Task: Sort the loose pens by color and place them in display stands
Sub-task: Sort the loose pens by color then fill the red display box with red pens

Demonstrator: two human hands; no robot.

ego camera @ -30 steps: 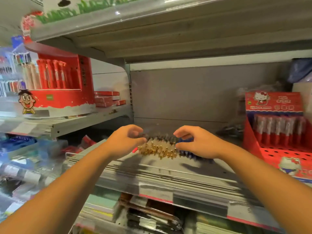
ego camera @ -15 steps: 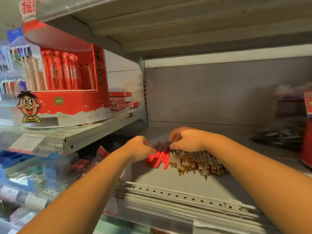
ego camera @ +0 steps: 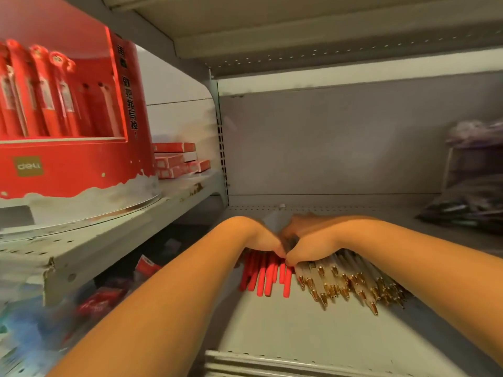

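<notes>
- Left hand [ego camera: 257, 238]: knuckles up, set on the far ends of the red plastic pens [ego camera: 265, 277]. The fingers bend down out of sight behind the hand, so it cannot be told whether they grasp the pens.
- Right hand [ego camera: 313, 242]: touching the left hand, thumb side against it. The fingers [ego camera: 292, 261] are curled down onto the barrels of the clear pens [ego camera: 351, 281] with gold metal tips, clenched on the far part of that pile.
- Red plastic pens: a small loose group lying flat on the grey metal shelf [ego camera: 285, 336], at its left side, near ends pointing toward the camera.
- Clear pens: a larger fanned pile just right of the red group and touching it, gold tips toward the near edge; part of the pile is covered by the right forearm.
- Red cardboard display stand [ego camera: 70, 164]: on the higher shelf at the left — it holds upright red pens behind a cut-out front.
- Flat red boxes [ego camera: 177, 159]: stacked just right of the stand, on the same higher shelf.
- Dark plastic bag [ego camera: 468, 208]: far right on the grey shelf — blurred, well apart from both hands.
</notes>
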